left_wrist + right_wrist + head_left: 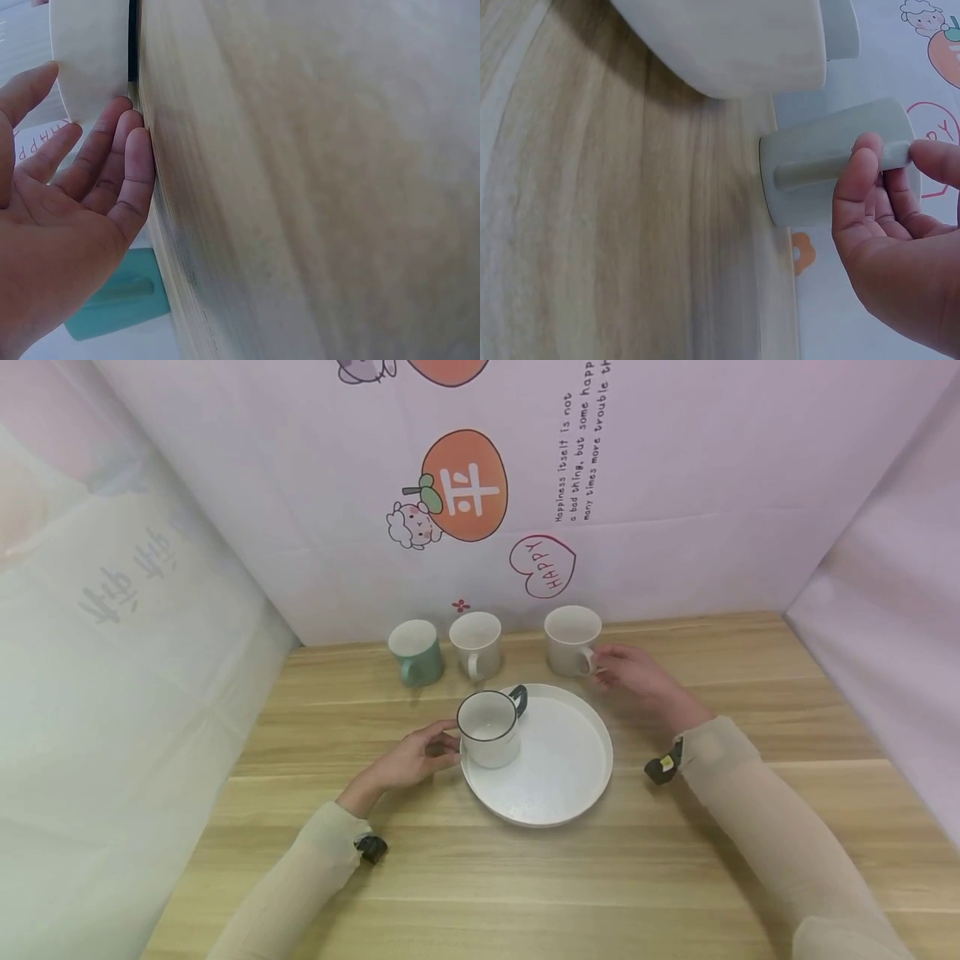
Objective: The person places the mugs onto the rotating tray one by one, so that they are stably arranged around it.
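In the head view, my right hand (637, 675) is at the handle of a pale grey mug (566, 647) at the back right. The right wrist view shows this right hand (900, 217) pinching the mug's handle (817, 171) between thumb and fingers. My left hand (412, 756) is at the left side of a round white tray (562, 768), beside a white mug with a dark rim (491, 739) standing in it. Up close, the left hand (75, 195) has loosely bent fingers, the tips at the tray's white side (94, 56).
A green mug (417, 660) and a whitish mug (477, 652) stand on the wooden table (480, 893) behind the tray, handles toward me. Printed white cloth (675, 485) hangs close behind them. More cloth walls stand at left and right.
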Available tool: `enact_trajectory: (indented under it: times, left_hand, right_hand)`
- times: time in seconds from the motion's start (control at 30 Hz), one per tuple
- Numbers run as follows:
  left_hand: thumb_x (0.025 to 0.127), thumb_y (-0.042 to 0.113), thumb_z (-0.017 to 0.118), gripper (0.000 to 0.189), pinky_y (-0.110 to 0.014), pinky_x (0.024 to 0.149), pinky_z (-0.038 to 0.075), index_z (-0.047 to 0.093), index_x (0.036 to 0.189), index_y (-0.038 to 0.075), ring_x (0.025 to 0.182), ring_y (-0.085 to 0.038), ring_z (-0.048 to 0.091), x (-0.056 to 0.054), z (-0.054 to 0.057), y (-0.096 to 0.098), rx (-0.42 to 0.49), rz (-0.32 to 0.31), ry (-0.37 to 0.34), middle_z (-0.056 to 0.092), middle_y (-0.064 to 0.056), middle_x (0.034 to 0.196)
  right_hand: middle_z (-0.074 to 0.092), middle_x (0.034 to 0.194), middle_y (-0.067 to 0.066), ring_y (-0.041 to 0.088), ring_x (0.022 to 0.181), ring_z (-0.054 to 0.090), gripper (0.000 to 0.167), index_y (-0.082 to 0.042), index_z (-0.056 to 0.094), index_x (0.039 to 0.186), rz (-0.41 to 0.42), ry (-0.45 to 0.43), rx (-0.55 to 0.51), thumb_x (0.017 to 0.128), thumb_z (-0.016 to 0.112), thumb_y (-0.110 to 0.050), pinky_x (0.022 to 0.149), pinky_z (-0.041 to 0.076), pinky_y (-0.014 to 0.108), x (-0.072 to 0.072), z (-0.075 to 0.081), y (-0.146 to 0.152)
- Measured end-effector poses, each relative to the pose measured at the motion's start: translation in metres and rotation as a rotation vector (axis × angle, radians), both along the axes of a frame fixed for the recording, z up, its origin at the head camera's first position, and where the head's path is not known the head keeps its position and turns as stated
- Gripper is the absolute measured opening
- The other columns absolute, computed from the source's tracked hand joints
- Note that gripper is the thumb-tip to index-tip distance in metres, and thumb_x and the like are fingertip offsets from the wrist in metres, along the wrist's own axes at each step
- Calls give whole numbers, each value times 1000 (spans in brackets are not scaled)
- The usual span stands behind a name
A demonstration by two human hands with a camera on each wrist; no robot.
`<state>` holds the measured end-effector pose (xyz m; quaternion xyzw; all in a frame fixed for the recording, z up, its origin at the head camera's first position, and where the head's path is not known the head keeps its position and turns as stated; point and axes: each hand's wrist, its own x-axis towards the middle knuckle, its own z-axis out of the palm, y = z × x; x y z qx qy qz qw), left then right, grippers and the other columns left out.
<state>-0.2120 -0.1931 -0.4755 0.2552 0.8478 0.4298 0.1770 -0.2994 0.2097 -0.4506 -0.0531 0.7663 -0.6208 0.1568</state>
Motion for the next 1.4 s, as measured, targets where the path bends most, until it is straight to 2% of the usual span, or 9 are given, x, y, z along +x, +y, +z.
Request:
enact_trajectory:
  times: [0.17,0.33,0.5,0.67,1.0,1.4]
  left_hand:
    - [97,17,65,56,-34,93,54,42,148,8,120,-31,64,0,-2,-1,-12,-2,1,67,-17,126]
    - [97,16,66,56,-39,94,54,43,148,8,120,-33,64,0,-2,-1,-2,-1,3,67,-19,125]
    - [97,16,66,56,-39,94,53,43,148,8,120,-32,64,0,-2,-1,-5,0,0,67,-19,126]
    - [98,17,65,56,-36,97,52,42,149,11,121,-28,64,0,-2,-1,-26,14,-10,67,-15,127]
    - [98,20,65,57,-42,100,51,42,149,12,121,-28,64,-2,-4,-1,-22,9,5,68,-15,126]
    - [97,20,66,57,-40,99,51,43,149,13,120,-27,64,-2,-5,-2,-29,17,0,68,-14,125]
  right_hand:
    - [63,102,-2,10,88,64,44,11,48,133,17,-27,-23,107,46,-25,83,57,27,-2,2,-3]
    - [64,100,-4,7,83,62,47,11,51,131,8,-38,1,107,47,-30,76,55,23,-4,1,-5]
    - [65,92,-5,3,73,57,45,8,57,120,-10,-44,20,106,47,-33,63,47,18,-8,-1,-6]
    - [65,87,-6,3,69,55,41,6,58,112,-15,-53,-6,106,47,-33,58,44,17,-9,1,-9]
    - [65,90,-6,3,70,56,42,9,56,118,-37,-55,18,106,47,-31,62,46,16,-8,4,-12]
    - [62,96,-2,4,77,57,45,15,48,126,-43,-28,-39,107,46,-26,72,52,16,-6,0,-12]
